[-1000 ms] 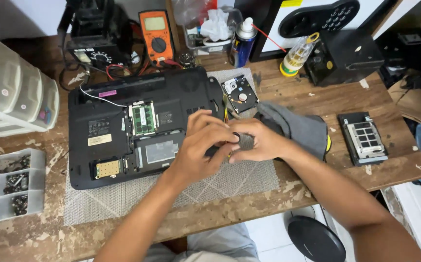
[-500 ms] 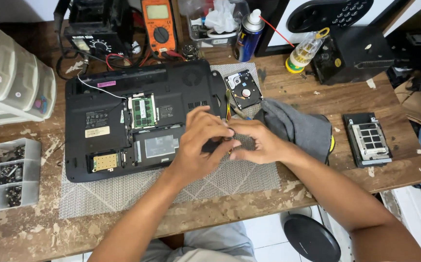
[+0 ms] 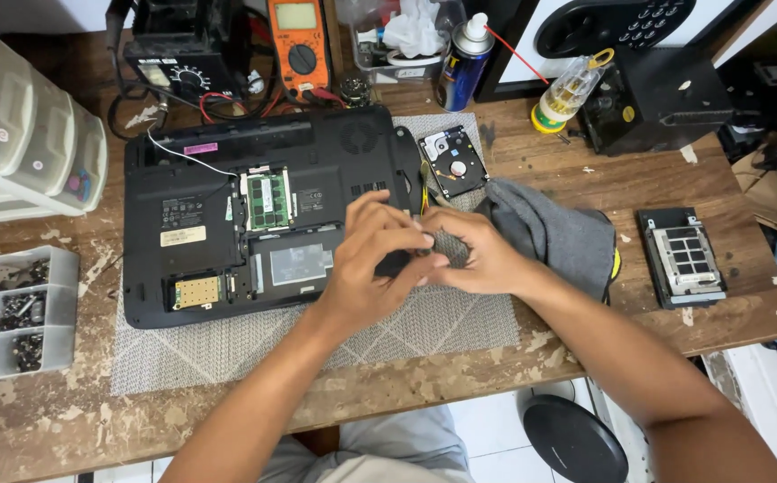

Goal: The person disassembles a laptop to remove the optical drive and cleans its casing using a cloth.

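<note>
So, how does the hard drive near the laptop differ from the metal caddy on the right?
The hard drive lies tilted on the grey mat, touching the laptop's corner; the metal caddy lies nearly straight on the bare wooden table, apart from everything. The drive shows a circuit board and round hub; the caddy is an open grid frame. Both are flat, rectangular and untouched by either hand.

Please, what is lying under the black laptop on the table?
Under the upturned black laptop lies a grey woven mat, which rests on the worn wooden table. The mat shows at the front and right; whatever lies beneath the laptop's middle is covered.
</note>
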